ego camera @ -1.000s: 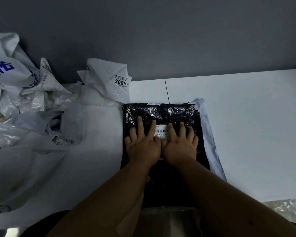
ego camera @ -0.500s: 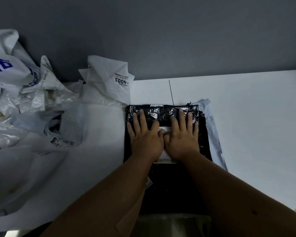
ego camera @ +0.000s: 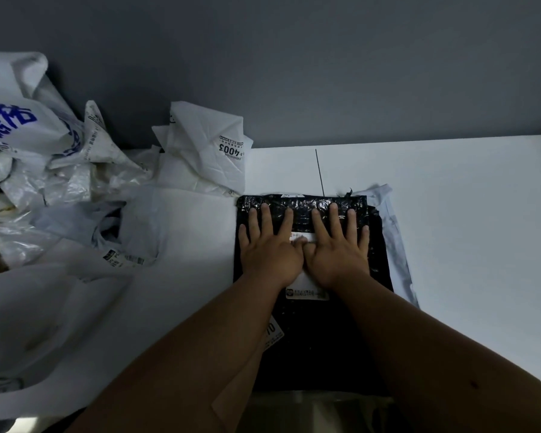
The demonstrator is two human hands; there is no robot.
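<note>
A flat, glossy black poly mailer lies at six o'clock on the white table. The left hand and right hand press it, fingers straight and spread on its crinkled far fold, gripping nothing. Crumpled white plastic bags heap at ten o'clock.

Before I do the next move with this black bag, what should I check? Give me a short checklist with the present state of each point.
1. Left hand and right hand flat on the black mailer bag: ok.
2. Folded top flap sealed down: cannot tell; it looks crinkled.
3. Shipping label uncovered: not ok, the hands hide most of it.
4. Grey bag underneath lined up: not ok, it sticks out on the right.
</note>
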